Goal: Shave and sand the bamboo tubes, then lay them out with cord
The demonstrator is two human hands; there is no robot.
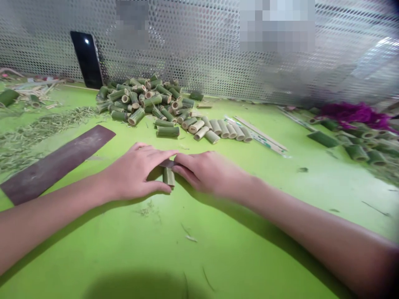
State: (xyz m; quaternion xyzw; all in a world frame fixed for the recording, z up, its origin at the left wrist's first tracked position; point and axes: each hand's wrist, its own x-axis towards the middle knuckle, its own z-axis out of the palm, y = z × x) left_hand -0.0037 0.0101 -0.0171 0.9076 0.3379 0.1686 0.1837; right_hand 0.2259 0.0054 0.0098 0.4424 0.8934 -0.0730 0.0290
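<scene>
Tube (169, 178) lies on the bench (137, 257) between your two hands, one end toward you. Your right hand (204, 170) pinches a dark sliver (168, 163) across the tube's far part; blade or abrasive, I cannot tell. Your left hand (140, 172) arches round the tube, thumb by its near end, fingers reaching over beside the sliver; how firmly they press does not show.

Nothing visible braces the tube but your hands, so a light hold could let it roll under pressure. If the sliver is sharp, a slip could nick those close left fingertips, and a stroke toward you could catch the thumb. Thin scraps (191, 238) nearer you might lodge underneath and make the tube rock.

Left of your hands, a wide sweep could drag the strip (59, 164). Toward the bench's far edge, a knock could send the loose pile (149, 101) rolling into the pale row (223, 128), or topple the phone (88, 62) standing by the mesh (199, 54).
</scene>
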